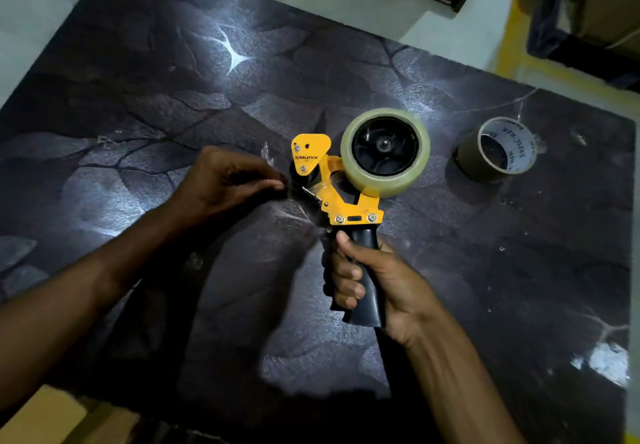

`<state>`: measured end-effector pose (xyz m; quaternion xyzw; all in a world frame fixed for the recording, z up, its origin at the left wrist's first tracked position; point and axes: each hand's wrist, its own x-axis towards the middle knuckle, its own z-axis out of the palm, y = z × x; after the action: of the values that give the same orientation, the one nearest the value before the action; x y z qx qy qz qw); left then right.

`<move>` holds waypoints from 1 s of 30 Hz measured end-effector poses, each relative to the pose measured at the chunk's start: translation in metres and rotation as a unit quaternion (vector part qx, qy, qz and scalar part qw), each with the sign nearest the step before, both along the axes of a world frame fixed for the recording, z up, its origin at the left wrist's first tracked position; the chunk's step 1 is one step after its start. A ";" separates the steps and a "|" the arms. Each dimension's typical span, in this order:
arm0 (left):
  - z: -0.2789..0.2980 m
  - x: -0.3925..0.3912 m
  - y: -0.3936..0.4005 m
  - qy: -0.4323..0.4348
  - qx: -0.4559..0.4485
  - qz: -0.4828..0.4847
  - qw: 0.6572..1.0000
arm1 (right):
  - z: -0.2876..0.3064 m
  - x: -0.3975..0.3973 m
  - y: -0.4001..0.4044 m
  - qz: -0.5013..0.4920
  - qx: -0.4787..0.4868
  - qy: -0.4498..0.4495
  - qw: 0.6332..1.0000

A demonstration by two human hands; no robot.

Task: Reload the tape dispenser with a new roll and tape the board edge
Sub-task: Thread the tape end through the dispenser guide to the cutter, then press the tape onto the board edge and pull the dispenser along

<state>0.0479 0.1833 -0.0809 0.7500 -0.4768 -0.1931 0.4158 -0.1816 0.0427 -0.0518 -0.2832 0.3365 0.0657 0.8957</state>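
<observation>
One yellow tape dispenser (pixel 337 187) was in view, with one clear tape roll (pixel 385 153) mounted on it and one empty cardboard core (pixel 497 149) right of it. Two hands showed.

Dispenser held over the dark board, clear roll loaded.

The right hand (pixel 372 282) is wrapped around the black grip of the yellow dispenser (pixel 341 198), holding it above the board (pixel 145 90) with the clear roll (pixel 385 152) seated on its black hub. The left hand (pixel 225 180) has its fingertips pinched together right at the dispenser's front roller, where a bit of clear tape glints. A spent core (pixel 498 149) with printed lettering inside lies on its side on the board, well to the right of the roll.
</observation>
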 end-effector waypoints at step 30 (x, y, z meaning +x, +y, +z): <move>-0.007 -0.036 0.016 -0.192 0.107 0.148 0.964 | 0.021 -0.015 0.008 0.062 -0.193 0.066 0.977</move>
<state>0.0118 0.1988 -0.0879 0.8752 -0.4082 -0.0316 0.2577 -0.1963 0.0510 -0.0312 -0.4661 0.3833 0.0734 0.7940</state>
